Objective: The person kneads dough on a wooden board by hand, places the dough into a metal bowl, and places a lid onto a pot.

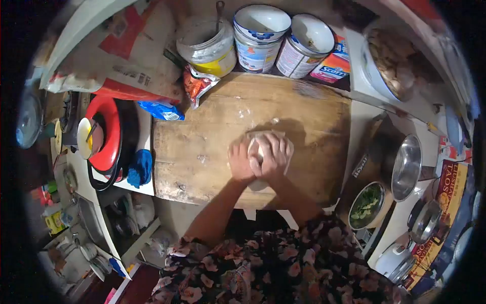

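A pale lump of dough (260, 185) lies on the wooden board (202, 131), mostly covered by my two hands. My left hand (240, 161) presses on its left side with the fingers curled over it. Against it and partly overlapping it, my right hand (272, 156) grips the top and right side of the dough, fingers bent. Both hands look dusted with flour. Small white flecks of dough or flour mark the board just beyond the hands.
Behind the board stand a flour jar (207, 48) with a spoon and two cans topped with bowls (262, 23). A red-lidded pot (104, 134) and blue cloth (140, 168) sit left. To the right are a bowl of chopped greens (367, 205) and a steel bowl (406, 167).
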`<state>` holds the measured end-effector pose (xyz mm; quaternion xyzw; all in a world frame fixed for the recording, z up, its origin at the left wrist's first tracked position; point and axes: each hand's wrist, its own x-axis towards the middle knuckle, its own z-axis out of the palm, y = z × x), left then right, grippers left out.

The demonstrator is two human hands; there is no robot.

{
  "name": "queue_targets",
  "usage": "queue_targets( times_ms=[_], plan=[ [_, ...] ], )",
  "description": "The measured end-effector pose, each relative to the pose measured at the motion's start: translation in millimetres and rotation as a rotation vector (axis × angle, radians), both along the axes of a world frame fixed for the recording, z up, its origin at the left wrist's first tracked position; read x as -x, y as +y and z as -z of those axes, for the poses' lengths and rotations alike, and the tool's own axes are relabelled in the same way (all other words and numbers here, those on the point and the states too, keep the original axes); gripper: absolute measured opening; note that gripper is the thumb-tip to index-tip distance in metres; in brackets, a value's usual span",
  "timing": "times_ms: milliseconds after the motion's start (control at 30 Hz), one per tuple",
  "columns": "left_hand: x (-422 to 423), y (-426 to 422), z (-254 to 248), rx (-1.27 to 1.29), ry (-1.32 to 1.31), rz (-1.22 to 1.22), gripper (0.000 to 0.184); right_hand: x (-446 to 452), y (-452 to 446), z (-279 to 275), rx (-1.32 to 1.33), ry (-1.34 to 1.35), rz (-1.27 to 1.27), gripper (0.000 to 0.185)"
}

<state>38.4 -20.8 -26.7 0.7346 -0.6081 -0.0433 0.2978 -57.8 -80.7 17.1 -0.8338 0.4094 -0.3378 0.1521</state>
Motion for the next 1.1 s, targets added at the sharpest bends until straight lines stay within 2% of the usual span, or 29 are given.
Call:
queue_targets(
  times_ms=[67,133,200,267,333,400,433,467,533,567,600,633,667,700,733,800,833,933,967,1000,1100],
  plan=[
    [-19.6,-35.1,-3.6,-0.018,0.046,0.001,0.046,-18.7,-35.5,3.9,0.007,-0.039,-0.019,0.044],
    [-38.4,-63.1,-0.9,-0.016,0.032,0.011,0.049,-36.9,-57.2,11.1,-0.118,0.056,0.031,0.044],
    [-53.8,-89.2,-2.5,-0.084,0.034,-0.032,0.046,-58.5,-84.1,15.5,-0.088,0.042,0.061,0.038],
    [-59.3,-106.5,-4.3,-0.048,0.051,-0.076,0.049,-72.2,-96.7,24.1,-0.182,0.181,0.237,0.035],
    [-60.4,-108.7,5.3,-0.005,0.06,-0.131,0.052,-70.7,-97.6,26.7,-0.159,0.225,0.239,0.033],
    [-64.6,-100.5,15.1,-0.126,-0.067,0.091,0.052,-60.9,-82.7,23.1,-0.133,0.251,0.256,0.032],
    [-69.8,-92.2,-13.1,-0.129,0.365,0.302,0.055,-48.4,-71.6,17.2,-0.198,0.056,0.176,0.03],
    [-72.4,-92.4,-35.9,-0.113,0.354,0.306,0.055,-34.9,-59.3,11.1,-0.261,-0.137,0.088,0.027],
    [-75.1,-87.5,-65.2,-0.727,0.804,0.049,0.06,-9.0,-19.8,-14.5,-0.088,-0.281,-0.061,0.022],
    [-57.4,-73.4,-74.6,-0.583,0.575,0.002,0.063,4.1,2.0,-26.8,-0.167,-0.217,-0.08,0.017],
    [-28.7,-55.3,-83.2,-0.457,0.448,-0.118,0.058,16.5,22.2,-36.5,-0.248,-0.15,-0.098,0.014],
    [-12.9,-40.2,-74.2,-0.622,0.011,0.065,0.053,27.2,40.2,-38.5,-0.243,-0.156,-0.1,0.014],
    [0.3,-21.0,-57.7,-0.396,0.075,0.057,0.051,35.9,54.0,-36.5,-0.426,-0.235,-0.014,0.014],
    [15.8,-1.9,-71.0,-0.116,0.041,-0.003,0.047,39.8,57.5,-34.0,-0.609,-0.312,0.067,0.014],
    [25.5,11.6,-69.0,-0.039,0.006,-0.012,0.047,40.0,54.8,-33.6,-0.606,-0.312,0.057,0.014],
    [36.8,35.8,-56.3,-0.053,0.004,-0.033,0.047,37.6,49.8,-31.4,-0.188,-0.226,0.072,0.018],
    [40.9,45.5,-44.6,-0.026,0.012,-0.038,0.045,37.9,50.1,-27.2,-0.196,-0.225,0.065,0.018],
    [42.0,55.8,-13.0,0.017,0.038,-0.065,0.042,38.8,50.9,-2.3,-0.034,-0.059,-0.089,0.04],
    [40.6,54.6,-8.2,0.004,-0.029,-0.055,0.043,36.7,50.3,9.5,-0.021,-0.064,-0.059,0.047],
    [39.5,52.1,-7.7,-0.012,-0.094,-0.041,0.045,34.6,44.8,8.7,-0.035,-0.053,-0.064,0.047],
    [18.2,16.1,-2.0,-0.039,-0.039,-0.034,0.045,13.5,6.0,5.5,0.023,0.045,-0.035,0.045]
  ],
)
